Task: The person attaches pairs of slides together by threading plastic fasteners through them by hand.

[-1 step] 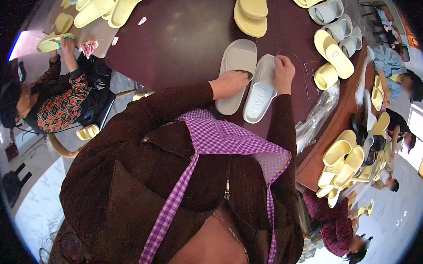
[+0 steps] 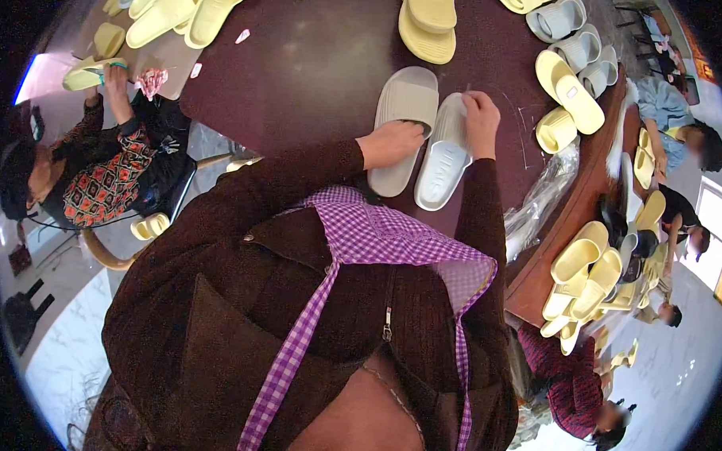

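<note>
Two grey slide slippers lie side by side on the dark maroon table, just beyond my chest. My left hand rests on the heel half of the left grey slipper, fingers curled over its edge. My right hand grips the far end of the right grey slipper, which is paler and seems to lie sole up. The two slippers touch along their long sides. I wear a dark brown top and a purple checked apron.
Yellow slippers lie at the table's far edge, more sit at the upper left and right, beside grey slippers. Clear plastic bags hang off the right edge above stacked yellow slippers. A seated person works at the left, others at the right.
</note>
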`<state>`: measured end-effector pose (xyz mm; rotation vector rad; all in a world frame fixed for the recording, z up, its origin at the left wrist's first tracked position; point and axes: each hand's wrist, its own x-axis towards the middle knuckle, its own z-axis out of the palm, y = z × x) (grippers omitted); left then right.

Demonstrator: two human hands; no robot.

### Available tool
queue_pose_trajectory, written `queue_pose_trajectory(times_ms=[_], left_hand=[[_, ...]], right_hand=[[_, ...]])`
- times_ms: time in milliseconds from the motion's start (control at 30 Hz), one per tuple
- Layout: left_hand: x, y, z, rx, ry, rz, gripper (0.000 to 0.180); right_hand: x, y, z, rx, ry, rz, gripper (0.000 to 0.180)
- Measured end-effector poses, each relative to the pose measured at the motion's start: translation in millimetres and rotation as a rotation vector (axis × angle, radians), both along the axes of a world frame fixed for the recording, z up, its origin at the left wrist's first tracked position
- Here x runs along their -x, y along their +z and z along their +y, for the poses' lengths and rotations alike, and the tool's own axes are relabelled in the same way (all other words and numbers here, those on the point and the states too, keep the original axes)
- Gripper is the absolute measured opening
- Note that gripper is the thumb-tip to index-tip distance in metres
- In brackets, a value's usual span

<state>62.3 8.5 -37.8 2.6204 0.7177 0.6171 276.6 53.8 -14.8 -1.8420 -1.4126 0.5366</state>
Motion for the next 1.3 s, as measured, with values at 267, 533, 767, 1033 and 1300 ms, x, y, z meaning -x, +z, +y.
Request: queue_pose_trajectory(times_ms=[267,533,767,1033,1300], left_hand=[[4,9,4,-0.009,-0.08,0.012,0.015],[11,41,-6,0.163,-0.042,-0.228,0.025],[-2,79,26,1.018,0.321,-0.446,0.025],[-16,92,33,1.009,0.156,-0.562,0.018],[1,137,24,1.215,0.167,-0.652,0.016]], right_hand=[[41,-19,22,0.089,0.195,0.058,0.017],[50,10,-12,-0.018,0.0,0.338,0.014],[69,53,-56,-0.135,0.051,0.494,0.01],[71,95,-69,-0.245,-0.033,0.64,0.009],[72,126,-90,-0.197,-0.084,0.8,0.009]])
